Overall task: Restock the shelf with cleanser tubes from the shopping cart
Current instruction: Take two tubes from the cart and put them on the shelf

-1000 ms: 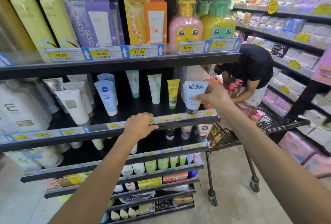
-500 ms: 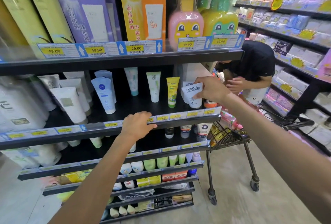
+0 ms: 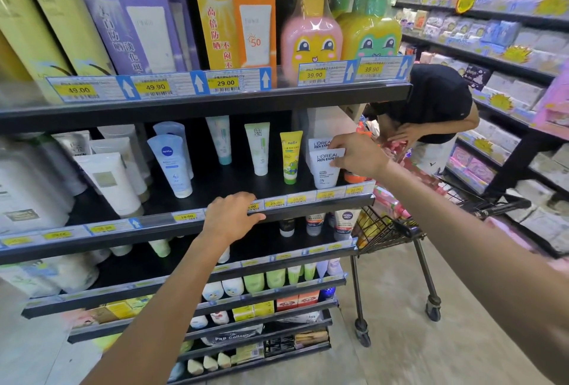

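Note:
My right hand [image 3: 358,155] pinches the top of a white L'Oreal Men Expert cleanser tube [image 3: 325,170] that stands cap-down on the second black shelf [image 3: 215,187], near its right end. A second identical tube [image 3: 318,143] stands just behind it. My left hand [image 3: 231,215] rests palm-down on the shelf's front price rail, holding nothing. The shopping cart [image 3: 388,230] stands to the right of the shelf unit, with pink packs inside.
A yellow tube [image 3: 291,158], a white-green tube [image 3: 258,149] and a Nivea tube [image 3: 171,166] stand left of the L'Oreal tubes. A person in a black shirt [image 3: 431,104] bends over the cart. Full shelves line the aisle's right side.
My right hand has carried the L'Oreal tube from in front of the shelf edge inward and set it upright on the shelf. My left hand stayed on the rail.

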Tool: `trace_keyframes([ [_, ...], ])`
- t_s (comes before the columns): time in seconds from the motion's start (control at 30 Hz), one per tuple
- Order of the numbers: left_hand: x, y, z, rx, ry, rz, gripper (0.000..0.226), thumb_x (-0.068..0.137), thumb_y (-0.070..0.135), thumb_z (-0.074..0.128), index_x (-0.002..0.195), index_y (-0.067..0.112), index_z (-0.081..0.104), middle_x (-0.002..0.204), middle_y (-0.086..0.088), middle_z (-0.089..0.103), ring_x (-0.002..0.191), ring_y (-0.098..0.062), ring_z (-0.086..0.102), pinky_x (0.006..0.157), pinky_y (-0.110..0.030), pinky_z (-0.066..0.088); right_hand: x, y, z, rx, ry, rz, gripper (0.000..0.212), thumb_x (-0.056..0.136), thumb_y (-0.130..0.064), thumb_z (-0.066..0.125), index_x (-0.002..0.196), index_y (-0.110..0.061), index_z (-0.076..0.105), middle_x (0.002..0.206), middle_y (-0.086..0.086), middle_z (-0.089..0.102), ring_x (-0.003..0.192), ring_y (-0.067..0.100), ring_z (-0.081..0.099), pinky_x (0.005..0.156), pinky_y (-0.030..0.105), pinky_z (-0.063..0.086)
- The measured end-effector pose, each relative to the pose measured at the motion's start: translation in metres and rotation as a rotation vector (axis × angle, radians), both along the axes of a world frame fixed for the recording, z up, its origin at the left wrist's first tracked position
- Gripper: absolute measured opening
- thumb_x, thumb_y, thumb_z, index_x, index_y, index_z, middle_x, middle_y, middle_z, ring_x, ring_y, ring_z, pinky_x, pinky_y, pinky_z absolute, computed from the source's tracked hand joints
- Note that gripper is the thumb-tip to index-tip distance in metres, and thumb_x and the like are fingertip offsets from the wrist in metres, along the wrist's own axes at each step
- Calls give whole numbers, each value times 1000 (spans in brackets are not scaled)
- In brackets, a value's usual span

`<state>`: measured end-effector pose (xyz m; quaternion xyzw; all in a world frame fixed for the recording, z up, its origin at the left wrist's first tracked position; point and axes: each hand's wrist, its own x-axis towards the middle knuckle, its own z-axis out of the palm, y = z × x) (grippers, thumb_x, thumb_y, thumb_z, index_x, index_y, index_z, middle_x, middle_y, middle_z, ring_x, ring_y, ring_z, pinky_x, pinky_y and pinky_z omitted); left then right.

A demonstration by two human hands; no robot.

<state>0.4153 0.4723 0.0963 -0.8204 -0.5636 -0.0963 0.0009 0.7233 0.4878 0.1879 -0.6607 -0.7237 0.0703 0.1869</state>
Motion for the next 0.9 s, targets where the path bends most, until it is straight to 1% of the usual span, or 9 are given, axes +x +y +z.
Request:
trace_keyframes([
  [0.1,-1,1,0,-5,4,-2,39,96,57,60,119,25,64,116,7,67,102,-20,66,83,-37,46,1,-1,2,8,-46,-12,40,94,-17,71,133,-10,65,138,6,65,126,26,59,101,29,42],
  [0.2,-1,0,1,-11,7,4,43,96,57,59,124,25,63,122,7,66,106,-21,65,87,-37,46,2,-2,4,30,-65,-8,36,94,-13,69,129,-11,68,134,6,67,121,27,62,102,32,44],
  [0.3,-1,0,1,-12,3,2,43,96,57,59,123,23,63,123,7,66,106,-21,66,91,-38,47,2,-2,4,59,-78,-13,33,93,-9,67,126,-12,70,130,6,70,117,26,64,101,36,49],
  [0.5,-2,-1,2,-9,4,0,39,96,57,60,117,25,64,115,9,67,99,-20,66,90,-37,48,1,-4,0,91,-75,-27,33,93,-6,67,125,-15,71,129,5,70,115,27,65,99,33,47],
  [0.57,-2,-1,2,-13,4,0,40,96,57,60,118,25,64,115,8,67,99,-20,66,90,-37,48,1,-7,0,101,-71,-26,32,93,-5,67,123,-15,72,128,5,71,114,27,66,99,32,47],
  [0.67,-2,-3,3,-19,7,-7,41,96,57,60,121,24,63,118,7,67,101,-21,66,94,-38,47,0,-16,6,118,-72,-41,34,92,-4,65,123,-18,70,123,5,73,110,27,68,94,33,48],
  [0.8,-2,-2,5,-28,35,-27,47,97,56,58,129,21,59,128,3,66,110,-22,65,101,-39,45,-6,-40,19,172,-71,-113,37,95,-14,64,131,-22,65,120,8,71,104,32,67,87,37,52],
  [0.83,-3,-2,6,-36,30,-34,50,98,55,58,134,20,57,131,1,64,114,-23,63,104,-40,44,-9,-47,21,196,-66,-119,36,96,-18,64,131,-24,64,120,8,71,100,31,67,85,39,55],
  [0.9,-5,-4,9,-46,-1,-44,56,99,52,58,143,19,51,138,-2,60,122,-25,60,108,-41,43,-17,-61,22,215,-46,-102,33,98,-28,63,131,-28,63,123,2,70,95,24,70,82,41,58],
])
